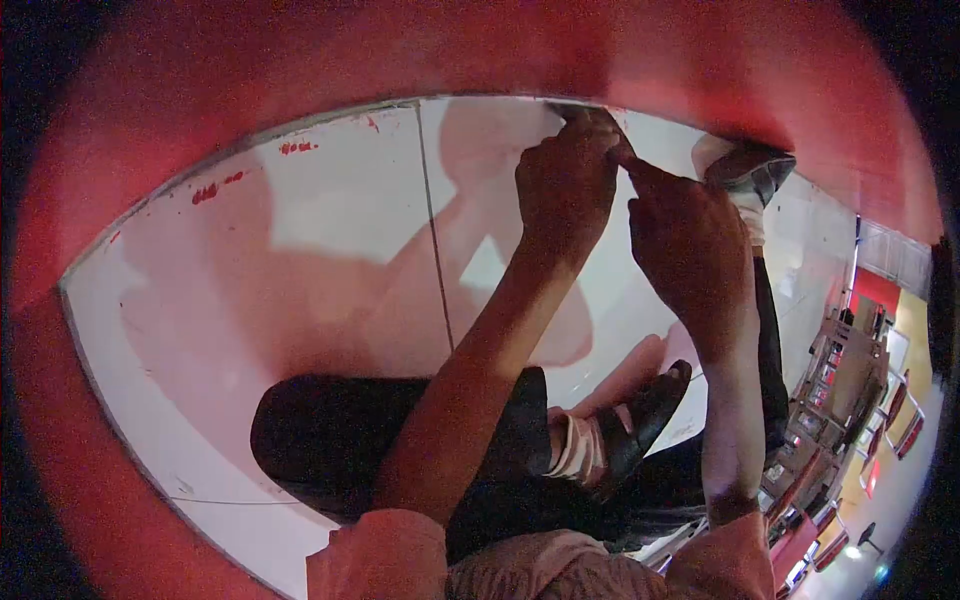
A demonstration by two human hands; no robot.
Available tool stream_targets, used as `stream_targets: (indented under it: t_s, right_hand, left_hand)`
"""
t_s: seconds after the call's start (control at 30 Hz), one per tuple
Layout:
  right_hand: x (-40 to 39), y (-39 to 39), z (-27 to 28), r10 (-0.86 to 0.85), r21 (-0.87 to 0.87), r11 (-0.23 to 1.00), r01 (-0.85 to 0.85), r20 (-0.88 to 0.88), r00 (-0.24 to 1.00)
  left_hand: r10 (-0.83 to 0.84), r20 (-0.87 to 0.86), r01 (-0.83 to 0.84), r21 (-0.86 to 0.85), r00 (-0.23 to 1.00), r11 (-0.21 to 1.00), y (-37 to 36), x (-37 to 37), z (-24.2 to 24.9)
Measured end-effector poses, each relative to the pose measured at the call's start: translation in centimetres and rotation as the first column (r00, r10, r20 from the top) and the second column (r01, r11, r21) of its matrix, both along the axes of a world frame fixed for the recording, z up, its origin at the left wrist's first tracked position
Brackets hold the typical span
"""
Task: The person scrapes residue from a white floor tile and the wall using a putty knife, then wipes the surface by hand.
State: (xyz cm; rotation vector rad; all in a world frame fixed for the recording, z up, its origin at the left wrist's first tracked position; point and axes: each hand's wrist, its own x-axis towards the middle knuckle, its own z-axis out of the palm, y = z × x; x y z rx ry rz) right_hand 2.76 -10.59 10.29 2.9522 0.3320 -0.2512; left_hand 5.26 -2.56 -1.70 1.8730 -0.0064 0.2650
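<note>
My left hand [568, 180] is closed at the foot of the red wall, around a dark, thin, flat-looking tool [622, 150] whose kind I cannot make out. Part of the tool shows beside the knuckles, close to the seam between wall and floor. My right hand [692, 240] is beside it, fingers curled and the index finger reaching toward the tool's near end. Whether that hand grips the tool or only touches it is hidden. Red smears [218, 188] mark the white tiled floor [350, 190] left of my hands.
A red wall [400, 50] curves around the floor ahead and to the left. My legs are folded beneath me, with one dark shoe [645, 420] in the middle and another [752, 175] against the wall. Furniture [845, 370] stands farther off at right.
</note>
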Motion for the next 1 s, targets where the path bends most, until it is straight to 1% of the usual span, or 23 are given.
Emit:
stream_targets:
  t_s: [0.03,0.13,0.23,0.33,0.37,0.43,0.57,0.63,0.67,0.73,0.77,0.87,0.97,1.0]
  right_hand:
    - [0.2,0.4,0.3,0.000,0.002,1.000,0.000,-0.022,1.000]
    - [0.4,0.6,-0.5,-0.012,-0.021,1.000,0.012,0.001,1.000]
    - [0.3,0.4,0.0,0.006,-0.003,1.000,-0.006,-0.045,0.999]
    - [0.3,0.6,-0.8,-0.002,-0.011,1.000,0.002,0.028,1.000]
    - [0.0,0.6,-0.6,-0.002,0.004,1.000,0.002,-0.001,1.000]
    - [0.0,0.6,0.0,0.006,0.033,0.999,-0.005,-0.039,0.999]
    - [0.0,1.0,-0.3,-0.029,-0.027,0.999,0.028,-0.041,0.999]
    - [0.2,0.8,-0.1,-0.028,-0.070,0.997,0.023,-0.068,0.997]
    - [0.4,0.6,-0.2,0.002,-0.047,0.999,-0.004,-0.041,0.999]
    - [0.3,0.2,-0.9,0.059,0.003,0.998,-0.059,-0.009,0.998]
    - [0.3,0.2,-1.0,0.065,-0.002,0.998,-0.065,-0.003,0.998]
    - [0.4,0.1,-0.7,0.063,-0.018,0.998,-0.063,0.007,0.998]
    - [0.4,0.4,-0.9,0.046,0.010,0.999,-0.046,-0.015,0.999]
    - [0.3,0.4,-1.0,0.032,0.015,0.999,-0.032,-0.009,0.999]
  left_hand:
    - [0.037,0.047,-0.038,0.016,0.998,0.999,-0.2,-0.1,-0.5]
    - [0.084,0.092,-0.084,-0.004,0.992,0.996,-0.2,0.2,-1.0]
    - [0.064,0.041,-0.062,-0.048,0.997,0.997,-0.2,-0.2,-0.6]
    - [0.089,0.110,-0.075,-0.128,0.990,0.989,-0.1,0.0,-1.0]
    - [0.096,0.135,-0.093,-0.027,0.986,0.995,-0.2,0.0,-1.1]
    - [0.093,0.125,-0.089,-0.032,0.988,0.995,-0.7,-0.1,-1.1]
    - [0.076,0.151,-0.072,-0.031,0.986,0.997,-0.2,0.0,-1.2]
    - [0.049,0.115,-0.042,-0.065,0.992,0.997,-0.5,-0.3,-1.0]
    - [0.042,0.100,-0.034,-0.079,0.994,0.996,-0.4,-0.2,-1.0]
    - [0.083,0.118,-0.075,-0.069,0.990,0.995,-0.3,-0.2,-1.4]
    - [0.099,0.133,-0.090,-0.067,0.986,0.994,-0.4,0.0,-1.6]
    - [0.057,0.136,-0.050,-0.054,0.989,0.997,-0.3,0.1,-1.2]
    - [0.111,0.139,-0.106,-0.040,0.984,0.994,-0.2,0.0,-1.7]
    - [0.106,0.119,-0.104,-0.026,0.987,0.994,0.0,-0.1,-1.3]
